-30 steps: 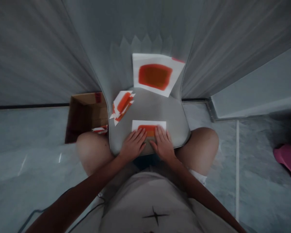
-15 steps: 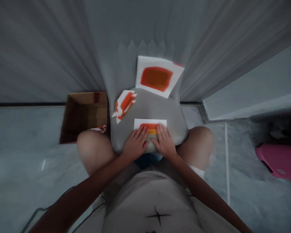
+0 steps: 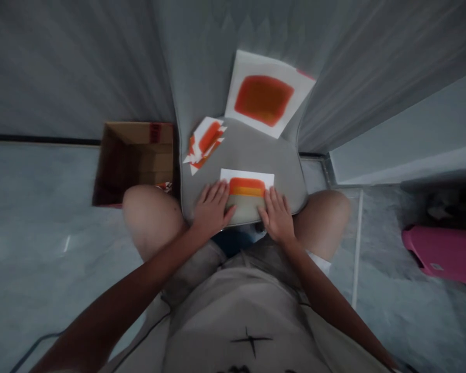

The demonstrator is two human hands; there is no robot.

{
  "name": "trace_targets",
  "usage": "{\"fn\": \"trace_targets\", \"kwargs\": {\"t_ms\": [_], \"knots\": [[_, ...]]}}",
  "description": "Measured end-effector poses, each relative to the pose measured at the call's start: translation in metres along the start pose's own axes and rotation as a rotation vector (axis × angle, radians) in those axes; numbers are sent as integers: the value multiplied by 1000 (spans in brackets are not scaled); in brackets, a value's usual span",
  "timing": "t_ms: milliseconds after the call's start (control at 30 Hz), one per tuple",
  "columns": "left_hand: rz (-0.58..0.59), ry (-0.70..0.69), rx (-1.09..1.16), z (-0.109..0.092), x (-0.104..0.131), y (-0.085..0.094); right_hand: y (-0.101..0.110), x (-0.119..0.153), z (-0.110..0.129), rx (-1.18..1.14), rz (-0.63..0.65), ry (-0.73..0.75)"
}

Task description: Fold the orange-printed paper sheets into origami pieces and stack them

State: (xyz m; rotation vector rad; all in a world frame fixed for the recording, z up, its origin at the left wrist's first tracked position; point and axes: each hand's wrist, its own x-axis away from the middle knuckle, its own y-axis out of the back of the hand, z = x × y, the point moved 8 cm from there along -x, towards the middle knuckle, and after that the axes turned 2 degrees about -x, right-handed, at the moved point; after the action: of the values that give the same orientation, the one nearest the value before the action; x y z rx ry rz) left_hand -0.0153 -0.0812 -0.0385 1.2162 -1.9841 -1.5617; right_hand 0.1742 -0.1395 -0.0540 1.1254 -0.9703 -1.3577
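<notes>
A folded white paper with an orange and yellow print [image 3: 247, 186] lies near the front edge of the grey chair seat [image 3: 256, 155]. The fingertips of my left hand [image 3: 212, 207] rest on its left end, fingers stretched flat. At its right end lies my right hand [image 3: 277, 211], flat with its thumb apart. Farther back on the seat, at the left, is a pile of folded orange-and-white papers [image 3: 205, 144]. A larger white sheet with a red-orange print [image 3: 264, 98] leans against the chair back.
An open cardboard box [image 3: 155, 155] stands on the floor left of the chair, with some printed paper showing inside. A pink plastic object [image 3: 442, 252] lies on the floor at the right. Grey curtains hang behind.
My hands have slid apart from the middle of the folded paper towards its two ends, uncovering more of the print. The whole view has shifted slightly.
</notes>
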Motion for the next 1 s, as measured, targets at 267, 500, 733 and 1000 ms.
{"fn": "trace_targets", "kwargs": {"t_ms": [267, 500, 733, 1000], "knots": [[-112, 83, -79, 0, 6, 10, -3, 5, -7, -104, -54, -15], [4, -160, 11, -97, -15, -11, -7, 5, -9, -194, -72, -20], [205, -123, -55, -106, -30, -42, -4, 5, -11, -274, -66, -35], [202, 23, -225, -23, 8, -2, 2, 3, -12, -248, -63, -60]]}}
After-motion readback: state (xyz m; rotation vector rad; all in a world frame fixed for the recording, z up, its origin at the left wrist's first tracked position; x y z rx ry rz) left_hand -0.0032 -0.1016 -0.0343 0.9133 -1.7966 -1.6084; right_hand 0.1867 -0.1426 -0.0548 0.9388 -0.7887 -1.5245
